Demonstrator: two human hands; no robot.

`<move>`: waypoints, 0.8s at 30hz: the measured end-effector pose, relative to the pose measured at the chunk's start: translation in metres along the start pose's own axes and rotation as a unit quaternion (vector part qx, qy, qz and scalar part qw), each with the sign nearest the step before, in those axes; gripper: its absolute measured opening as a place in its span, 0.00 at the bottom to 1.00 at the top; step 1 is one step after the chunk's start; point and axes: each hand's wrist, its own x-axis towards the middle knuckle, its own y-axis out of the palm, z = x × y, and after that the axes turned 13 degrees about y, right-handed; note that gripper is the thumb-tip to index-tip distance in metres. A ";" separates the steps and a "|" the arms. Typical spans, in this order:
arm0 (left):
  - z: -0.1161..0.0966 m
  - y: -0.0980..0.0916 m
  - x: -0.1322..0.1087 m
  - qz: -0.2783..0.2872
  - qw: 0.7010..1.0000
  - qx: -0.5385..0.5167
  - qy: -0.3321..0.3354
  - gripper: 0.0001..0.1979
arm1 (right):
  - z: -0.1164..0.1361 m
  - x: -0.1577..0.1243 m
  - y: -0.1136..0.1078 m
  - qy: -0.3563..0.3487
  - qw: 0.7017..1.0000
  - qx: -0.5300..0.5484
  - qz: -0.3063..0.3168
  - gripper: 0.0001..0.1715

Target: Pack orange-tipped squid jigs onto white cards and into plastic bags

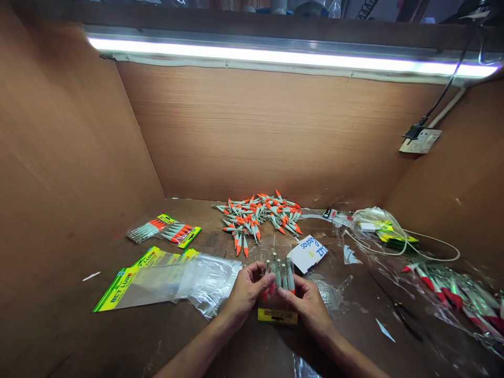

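Note:
A clear plastic packet [277,316] with a yellow printed header is held between my two hands, its header toward me. Several white and orange-red fishing lures [279,275] stand side by side in it, metal ends pointing away. My left hand [247,289] pinches the packet's left side between thumb and fingers. On the right side, my right hand [309,300] grips it with the thumb on top. Beyond the hands lies a loose heap of orange-and-white lures [255,215]. Flat, unfilled packets [145,281] with yellow-green headers lie left of my left hand.
Filled lure packets [165,229] lie at the back left. A handwritten white card [309,253] sits just past my right hand. Pliers [403,315], red-tipped lures in plastic [457,294] and a white cord [433,257] lie to the right. Wooden walls enclose the bench beneath a tube light [275,55].

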 end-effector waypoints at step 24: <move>0.003 0.004 0.001 0.009 0.996 0.085 -0.004 0.17 | 0.001 0.000 -0.003 -0.025 0.998 0.012 -0.051 0.15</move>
